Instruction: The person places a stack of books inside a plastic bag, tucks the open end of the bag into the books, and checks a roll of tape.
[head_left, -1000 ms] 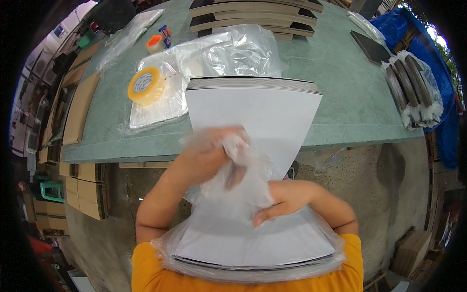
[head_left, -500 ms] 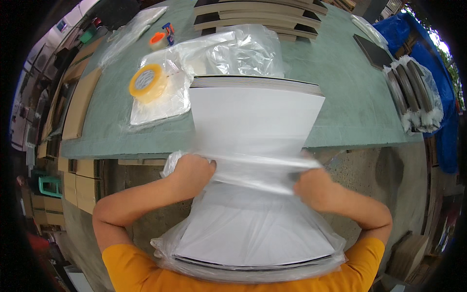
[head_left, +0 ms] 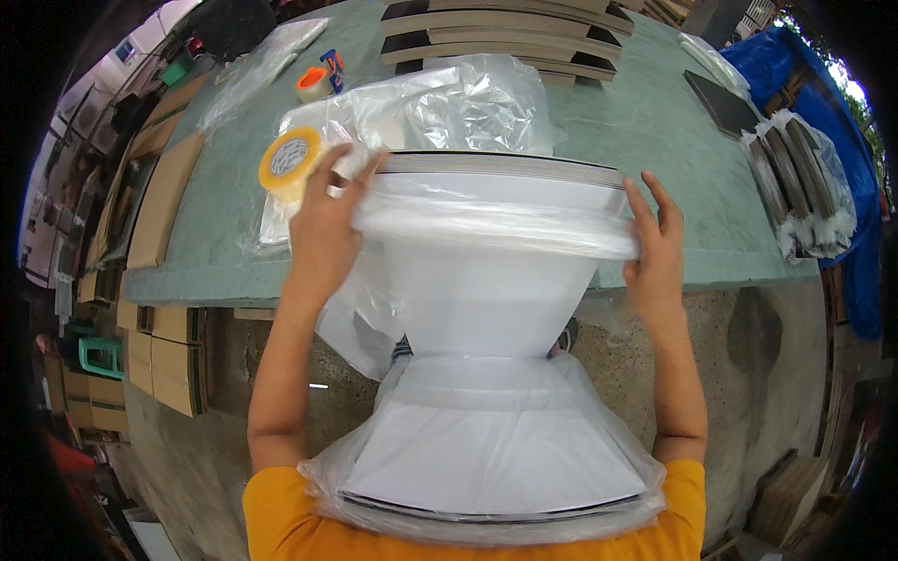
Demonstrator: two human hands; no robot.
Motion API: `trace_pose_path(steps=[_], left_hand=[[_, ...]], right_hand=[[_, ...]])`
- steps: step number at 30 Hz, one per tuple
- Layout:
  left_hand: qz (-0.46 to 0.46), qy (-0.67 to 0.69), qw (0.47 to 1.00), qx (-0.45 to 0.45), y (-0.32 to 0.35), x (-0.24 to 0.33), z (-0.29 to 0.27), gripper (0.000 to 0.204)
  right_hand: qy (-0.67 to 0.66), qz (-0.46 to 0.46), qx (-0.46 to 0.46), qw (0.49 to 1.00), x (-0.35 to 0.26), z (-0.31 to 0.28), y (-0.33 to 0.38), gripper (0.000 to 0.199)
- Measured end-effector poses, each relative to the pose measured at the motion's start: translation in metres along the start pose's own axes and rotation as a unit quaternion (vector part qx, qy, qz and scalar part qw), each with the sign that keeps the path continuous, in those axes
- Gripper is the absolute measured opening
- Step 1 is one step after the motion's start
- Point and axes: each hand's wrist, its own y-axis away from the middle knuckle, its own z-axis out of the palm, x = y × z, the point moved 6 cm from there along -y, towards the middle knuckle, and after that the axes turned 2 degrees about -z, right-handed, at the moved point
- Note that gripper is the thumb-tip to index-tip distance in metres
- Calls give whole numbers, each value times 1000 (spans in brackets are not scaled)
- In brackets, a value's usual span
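Note:
A tall stack of thin flat white-faced boards [head_left: 496, 299] reaches from the table's front edge back to my body. Clear plastic [head_left: 505, 397] covers its near end. Across the far part runs a bunched band of clear plastic bag [head_left: 496, 224], stretched between my hands. At the stack's far left corner, my left hand [head_left: 325, 220] curls around the gathered plastic, its fingers partly spread. My right hand [head_left: 657, 248] grips the band's other end at the right side, thumb below and fingertips raised beside the board edges. Loose plastic hangs beneath my left hand.
On the green table [head_left: 655, 131] lie a yellow tape roll [head_left: 289, 163], an orange tape dispenser [head_left: 314, 84] and folded clear plastic bags [head_left: 496, 103]. Dark-topped boards [head_left: 505, 42] are stacked behind. Wrapped bundles [head_left: 793, 182] sit at the right edge; cardboard [head_left: 168, 201] stands at the left.
Both hands have moved away from me, up to the stack's far end, carrying the bunched plastic band along. My fists have loosened, with fingers now spread more around the corners.

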Motion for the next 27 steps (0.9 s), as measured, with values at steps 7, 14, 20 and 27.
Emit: trace_pose_path(steps=[7, 14, 20, 27], left_hand=[[14, 319, 946, -61, 6, -14, -5, 51], [-300, 640, 523, -477, 154, -70, 119, 42], [-489, 660, 354, -447, 258, -54, 176, 24], [-255, 292, 805, -450, 140, -71, 85, 27]], right_hand=[[-529, 144, -134, 826, 55, 6, 27, 41], [-737, 281, -415, 455, 57, 119, 170, 33], [-718, 479, -372, 340, 86, 230, 361, 28], [-434, 347, -371, 744, 97, 108, 164, 28]])
